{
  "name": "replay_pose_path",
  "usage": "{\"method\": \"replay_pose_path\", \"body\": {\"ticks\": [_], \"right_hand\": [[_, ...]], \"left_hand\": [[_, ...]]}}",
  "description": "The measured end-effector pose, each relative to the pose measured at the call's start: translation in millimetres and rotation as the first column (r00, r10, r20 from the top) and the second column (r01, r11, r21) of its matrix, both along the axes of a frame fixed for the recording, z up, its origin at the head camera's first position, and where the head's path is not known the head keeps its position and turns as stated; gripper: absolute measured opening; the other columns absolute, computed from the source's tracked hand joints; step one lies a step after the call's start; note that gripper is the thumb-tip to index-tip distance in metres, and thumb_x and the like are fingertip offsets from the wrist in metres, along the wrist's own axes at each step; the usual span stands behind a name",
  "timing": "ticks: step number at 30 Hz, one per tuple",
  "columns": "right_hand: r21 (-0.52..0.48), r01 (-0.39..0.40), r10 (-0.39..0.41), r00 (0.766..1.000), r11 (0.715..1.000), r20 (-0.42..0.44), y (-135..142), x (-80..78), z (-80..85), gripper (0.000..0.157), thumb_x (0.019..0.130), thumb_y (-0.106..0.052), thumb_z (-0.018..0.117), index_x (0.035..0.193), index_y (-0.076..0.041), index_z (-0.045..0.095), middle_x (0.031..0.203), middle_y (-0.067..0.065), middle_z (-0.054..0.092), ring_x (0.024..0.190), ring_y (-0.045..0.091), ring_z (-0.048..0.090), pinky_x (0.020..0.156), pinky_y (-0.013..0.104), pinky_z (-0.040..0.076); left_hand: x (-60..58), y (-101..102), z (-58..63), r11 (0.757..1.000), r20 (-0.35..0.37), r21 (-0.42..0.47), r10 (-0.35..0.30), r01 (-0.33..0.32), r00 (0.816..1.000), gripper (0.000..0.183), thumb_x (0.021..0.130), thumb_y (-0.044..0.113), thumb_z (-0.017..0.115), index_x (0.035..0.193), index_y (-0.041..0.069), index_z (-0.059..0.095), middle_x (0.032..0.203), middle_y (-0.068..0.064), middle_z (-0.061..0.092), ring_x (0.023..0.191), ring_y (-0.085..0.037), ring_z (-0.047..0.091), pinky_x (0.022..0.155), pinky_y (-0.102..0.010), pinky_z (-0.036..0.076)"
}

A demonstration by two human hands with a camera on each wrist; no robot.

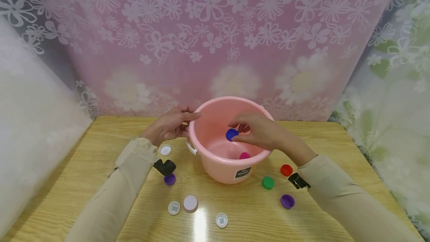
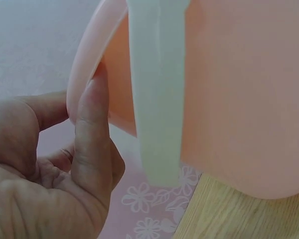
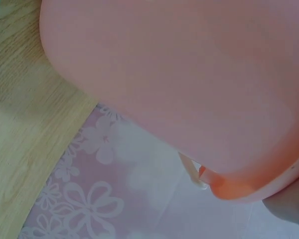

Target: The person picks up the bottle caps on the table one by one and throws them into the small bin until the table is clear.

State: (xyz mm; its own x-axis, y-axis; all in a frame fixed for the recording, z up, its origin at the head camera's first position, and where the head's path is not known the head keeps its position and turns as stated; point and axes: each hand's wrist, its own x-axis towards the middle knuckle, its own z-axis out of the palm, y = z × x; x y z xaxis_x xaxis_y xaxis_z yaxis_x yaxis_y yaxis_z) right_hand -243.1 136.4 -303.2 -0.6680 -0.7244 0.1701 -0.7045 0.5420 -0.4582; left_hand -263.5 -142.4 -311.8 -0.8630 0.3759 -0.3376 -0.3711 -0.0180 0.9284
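Wooden table (image 1: pixel 111 152); right hand (image 1: pixel 258 132) apparently pinches blue cap (image 1: pixel 230 135)

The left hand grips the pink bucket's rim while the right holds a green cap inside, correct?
Not quite: the head view shows the right hand holding a blue cap inside, not a green one. The left hand does grip the pink bucket's rim.

No text can be read, the label (image 1: pixel 243 173) on the pink bucket (image 1: pixel 215 168) included.
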Motion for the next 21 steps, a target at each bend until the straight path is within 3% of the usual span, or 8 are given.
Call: {"method": "replay_pose_path", "body": {"ticks": [4,8,12,14,16,18,21], "right_hand": [[-0.027,0.037,-0.037,0.999,0.999,-0.017,2.2,1.5,-0.7,0.034,0.087,-0.023,0.072,0.115,-0.004,0.065,0.108,0.004,0.065,0.094,0.019,0.061,0.084,0.036,0.052],[-0.186,0.062,-0.084,0.990,0.981,-0.115,8.9,1.9,-2.0,0.025,0.091,-0.017,0.067,0.114,-0.007,0.066,0.111,0.005,0.065,0.102,0.023,0.060,0.089,0.042,0.050],[-0.349,0.141,-0.225,0.951,0.927,-0.214,29.7,4.5,-2.2,0.021,0.093,-0.013,0.064,0.113,-0.008,0.066,0.116,0.005,0.062,0.111,0.023,0.055,0.094,0.045,0.046],[-0.402,0.190,-0.303,0.923,0.896,-0.239,48.4,7.0,-4.1,0.020,0.093,-0.010,0.063,0.112,-0.006,0.066,0.116,0.006,0.061,0.109,0.022,0.055,0.094,0.036,0.046],[-0.416,0.252,-0.376,0.892,0.874,-0.249,70.8,9.4,-11.6,0.020,0.094,-0.010,0.062,0.112,-0.005,0.066,0.113,0.006,0.062,0.104,0.020,0.057,0.089,0.029,0.046],[-0.384,0.309,-0.416,0.877,0.870,-0.238,93.4,13.6,-25.0,0.020,0.094,-0.010,0.060,0.113,-0.004,0.065,0.110,0.007,0.062,0.098,0.021,0.059,0.084,0.028,0.048],[-0.250,0.369,-0.414,0.896,0.895,-0.161,125.2,23.1,-53.6,0.026,0.096,-0.016,0.060,0.118,-0.003,0.062,0.111,0.011,0.061,0.097,0.026,0.061,0.081,0.040,0.051]], "left_hand": [[1.0,2.0,1.7,1.000,-0.008,-0.012,-0.003,0.003,1.000,0.025,0.096,0.016,0.059,0.111,0.003,0.044,0.081,-0.008,0.056,0.051,-0.016,0.060,0.045,-0.025,0.053],[1.3,3.0,2.0,1.000,-0.015,-0.027,0.001,-0.001,1.000,0.023,0.096,0.015,0.060,0.108,0.004,0.044,0.079,-0.007,0.055,0.050,-0.015,0.059,0.045,-0.025,0.053],[1.2,2.5,2.1,0.999,-0.021,-0.035,0.011,-0.011,1.000,0.021,0.096,0.015,0.060,0.107,0.004,0.046,0.078,-0.007,0.055,0.049,-0.015,0.059,0.045,-0.025,0.053],[0.7,3.1,2.2,0.999,-0.027,-0.039,0.007,-0.008,1.000,0.021,0.096,0.015,0.060,0.107,0.004,0.046,0.078,-0.007,0.055,0.050,-0.015,0.059,0.045,-0.025,0.053],[0.5,3.0,1.8,0.999,-0.031,-0.043,0.008,-0.009,1.000,0.021,0.096,0.015,0.060,0.107,0.005,0.046,0.079,-0.008,0.055,0.050,-0.016,0.059,0.045,-0.025,0.053],[0.8,3.1,1.7,0.999,-0.035,-0.050,0.006,-0.008,0.999,0.022,0.095,0.016,0.060,0.107,0.004,0.045,0.080,-0.008,0.054,0.050,-0.016,0.058,0.045,-0.025,0.053],[1.3,3.3,1.2,0.998,-0.037,-0.056,0.002,-0.005,0.999,0.023,0.095,0.016,0.060,0.108,0.003,0.046,0.080,-0.008,0.053,0.050,-0.016,0.057,0.045,-0.025,0.053]]}}
